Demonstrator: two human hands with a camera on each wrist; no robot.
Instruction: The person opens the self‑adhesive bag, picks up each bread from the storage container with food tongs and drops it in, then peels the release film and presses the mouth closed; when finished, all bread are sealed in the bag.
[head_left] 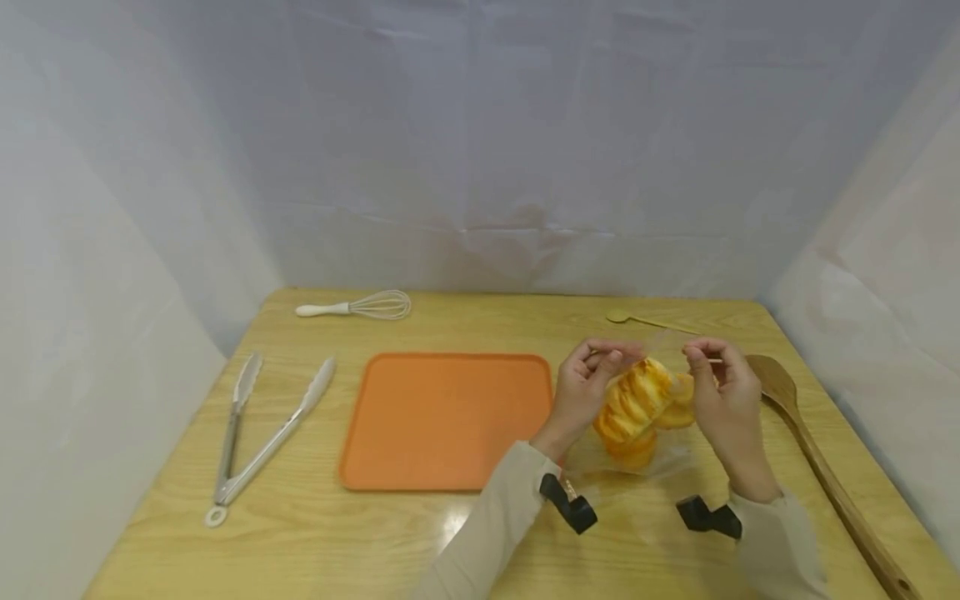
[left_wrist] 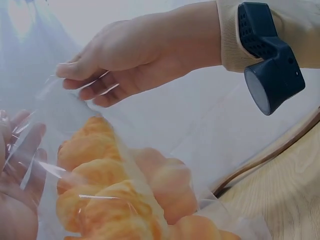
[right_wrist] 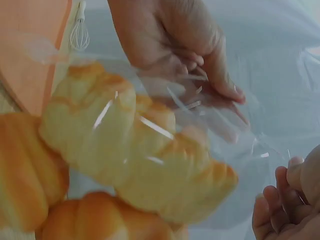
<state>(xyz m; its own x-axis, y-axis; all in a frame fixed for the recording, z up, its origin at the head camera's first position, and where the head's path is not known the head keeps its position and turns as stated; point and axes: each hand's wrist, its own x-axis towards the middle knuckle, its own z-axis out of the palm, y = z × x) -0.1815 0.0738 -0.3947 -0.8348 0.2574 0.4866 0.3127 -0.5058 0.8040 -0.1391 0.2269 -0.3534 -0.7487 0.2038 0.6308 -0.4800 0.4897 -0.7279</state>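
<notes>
A clear plastic bag hangs between my two hands at the right of the table. Several golden-brown bread rolls are inside it, a long ridged loaf in front of rounder buns. My left hand pinches the bag's upper edge on one side, its fingers partly behind the film. On the opposite side my right hand pinches the edge between thumb and fingers. In the left wrist view the right hand is above the ridged loaf. Glare on the film hides the exact fingertip contact.
An orange tray lies left of the bag. Farther left are opened metal tongs, with a whisk behind. A small yellowish spoon lies beyond the hands, and a long wooden spatula lies along the right side.
</notes>
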